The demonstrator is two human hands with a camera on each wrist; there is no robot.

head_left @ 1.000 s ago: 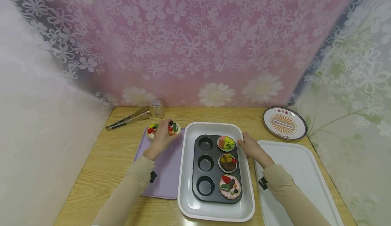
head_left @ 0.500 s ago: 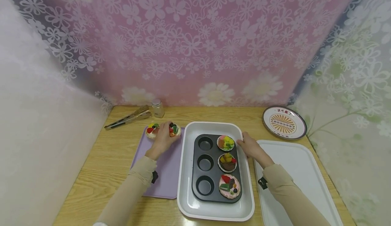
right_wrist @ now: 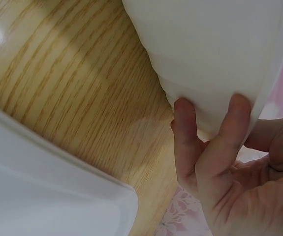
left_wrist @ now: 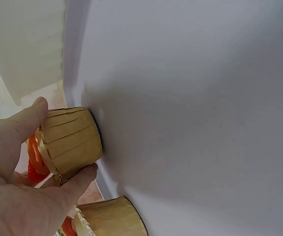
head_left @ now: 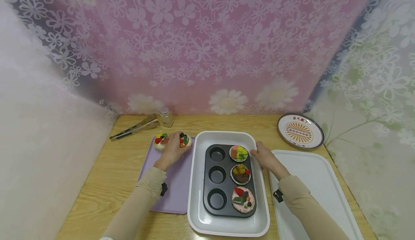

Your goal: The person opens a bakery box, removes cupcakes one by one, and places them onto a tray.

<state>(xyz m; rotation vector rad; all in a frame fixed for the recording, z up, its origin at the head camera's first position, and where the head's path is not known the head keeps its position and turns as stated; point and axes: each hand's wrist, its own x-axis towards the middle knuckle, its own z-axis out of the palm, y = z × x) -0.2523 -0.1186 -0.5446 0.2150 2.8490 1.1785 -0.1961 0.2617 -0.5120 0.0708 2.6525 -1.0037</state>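
My left hand [head_left: 171, 151] pinches a fruit-topped cupcake [left_wrist: 72, 140] in a tan pleated paper cup between thumb and fingers. Its base is on or just over the purple tray [head_left: 173, 193], near the far edge. Another cupcake [head_left: 160, 141] sits just left of it, partly behind the hand. My right hand [head_left: 264, 155] grips the right rim of a deep white tray [head_left: 197, 218]; in the right wrist view its fingers [right_wrist: 185, 118] press the outer wall. Inside that tray lies a black muffin pan [head_left: 228, 182], with cupcakes [head_left: 241, 174] in its right-hand column of cups.
Metal tongs [head_left: 136, 127] and a small glass jar [head_left: 166, 117] stand at the back left. A patterned plate [head_left: 300, 131] lies at the back right, behind a flat white tray [head_left: 308, 182]. A floral cloth [head_left: 201, 49] hangs behind the wooden table [head_left: 94, 193].
The left hand has shifted very slightly over the cupcake since a second ago. The view has tilted a little; the right hand keeps its place on the rim.
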